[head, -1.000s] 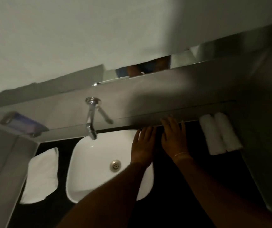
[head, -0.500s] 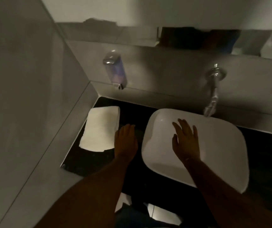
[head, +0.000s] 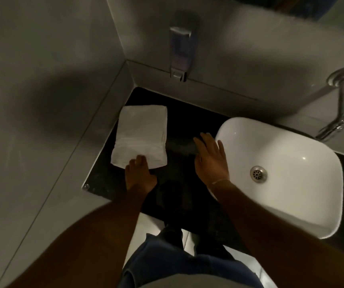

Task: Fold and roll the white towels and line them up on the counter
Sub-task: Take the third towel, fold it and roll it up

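A folded white towel (head: pixel 141 137) lies flat on the black counter (head: pixel 187 121), in the left corner by the wall. My left hand (head: pixel 139 177) rests at the towel's near edge, its fingertips on the cloth; whether it grips the towel is unclear. My right hand (head: pixel 210 160) hovers open over the counter between the towel and the basin, fingers spread, holding nothing. The rolled towels are out of view.
A white basin (head: pixel 287 169) with a metal drain sits on the counter at the right. A chrome tap (head: pixel 341 104) juts from the back wall above it. A soap dispenser (head: pixel 179 53) hangs on the wall. Grey walls close off the left side.
My view has swung left, from the rolled towels at the right end to the left corner. Both hands moved left; the left hand has reached the folded towel's near edge.
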